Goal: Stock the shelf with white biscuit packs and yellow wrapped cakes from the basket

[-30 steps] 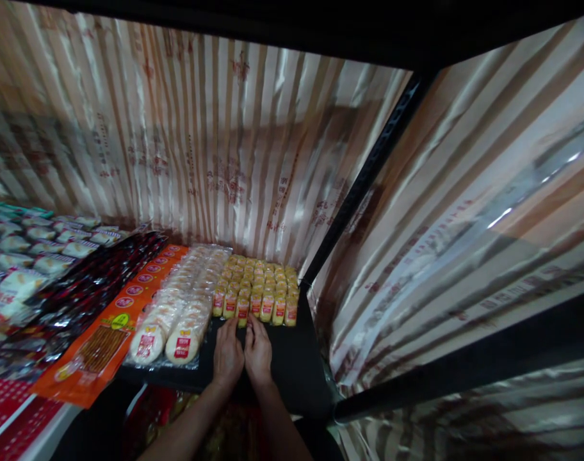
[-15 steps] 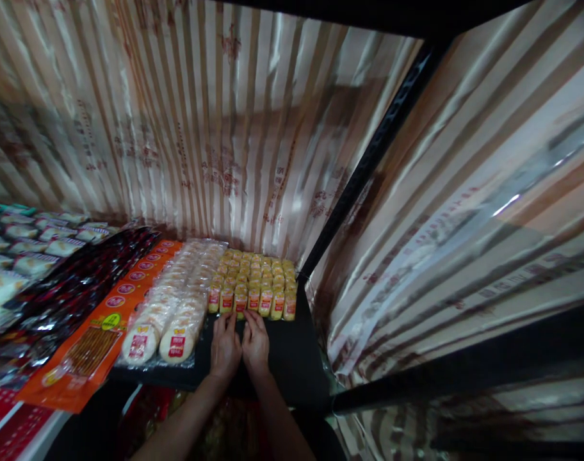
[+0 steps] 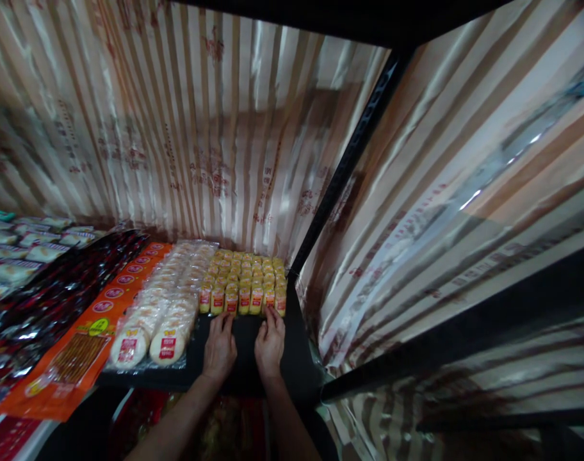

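Note:
Small yellow snack packets [image 3: 244,298] with red labels stand in close rows on the dark shelf board [image 3: 246,368]. My left hand [image 3: 220,349] reaches to the front row, fingers stretched forward and tips at the base of a packet left of the middle. Toward the right end of that row, my right hand [image 3: 270,342] touches the fronts of the packets with extended fingertips. Neither hand is wrapped round a packet. Clear-wrapped round white crackers [image 3: 166,346] lie in two overlapping columns just left of the yellow packets.
Orange bags of stick snacks [image 3: 81,355] lie left of the crackers, then dark shiny packets [image 3: 71,288] and white packets [image 3: 42,251]. A black post [image 3: 342,173] rises at the back right corner. Striped plastic sheeting [image 3: 244,141] hangs behind. Below the board is a red container [image 3: 138,410].
My hands, side by side before, have moved apart: the right hand has slid right along the front row. The left hand stays near the left-middle packets. The view has shifted slightly.

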Tool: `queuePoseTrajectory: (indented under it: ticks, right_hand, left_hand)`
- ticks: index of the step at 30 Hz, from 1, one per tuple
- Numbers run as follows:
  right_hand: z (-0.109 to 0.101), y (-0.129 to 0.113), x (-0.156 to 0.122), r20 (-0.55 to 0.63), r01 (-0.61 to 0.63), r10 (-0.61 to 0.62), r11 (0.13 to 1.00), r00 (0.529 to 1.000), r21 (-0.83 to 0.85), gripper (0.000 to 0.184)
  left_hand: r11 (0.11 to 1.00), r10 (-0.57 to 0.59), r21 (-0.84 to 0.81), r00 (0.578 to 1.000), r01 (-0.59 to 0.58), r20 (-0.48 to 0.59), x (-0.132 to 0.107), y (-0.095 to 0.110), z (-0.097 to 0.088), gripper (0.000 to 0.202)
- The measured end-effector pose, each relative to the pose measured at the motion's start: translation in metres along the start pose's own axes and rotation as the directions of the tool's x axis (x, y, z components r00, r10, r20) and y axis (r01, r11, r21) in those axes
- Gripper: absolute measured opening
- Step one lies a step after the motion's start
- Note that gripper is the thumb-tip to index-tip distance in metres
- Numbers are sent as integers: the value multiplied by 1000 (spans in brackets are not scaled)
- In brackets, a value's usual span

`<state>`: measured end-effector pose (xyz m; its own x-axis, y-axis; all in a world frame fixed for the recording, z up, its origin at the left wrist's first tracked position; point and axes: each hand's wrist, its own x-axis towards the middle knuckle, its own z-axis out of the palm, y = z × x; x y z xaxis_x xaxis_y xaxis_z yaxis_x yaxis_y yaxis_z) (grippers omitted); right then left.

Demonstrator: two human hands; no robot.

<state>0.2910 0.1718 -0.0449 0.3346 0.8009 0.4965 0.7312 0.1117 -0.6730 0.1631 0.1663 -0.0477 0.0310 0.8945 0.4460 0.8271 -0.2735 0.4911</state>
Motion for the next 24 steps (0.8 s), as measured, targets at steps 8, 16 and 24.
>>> queuePoseTrajectory:
  ticks: [8, 16, 24]
  right_hand:
    - [8, 8, -3, 29, 25, -25, 1000, 999, -5, 45]
    - [-19, -17, -18, 57, 49, -58, 987, 997, 150, 38]
    - [-48, -42, -121, 384, -25, -81, 965, 920, 263, 33]
  left_hand:
    - [1000, 29, 9, 999, -29, -16, -1, -3, 2, 45]
    - [985, 122, -121, 992, -124, -28, -15, 12, -17, 37]
    - [904, 129, -424, 981, -56, 145, -142, 12, -56, 33]
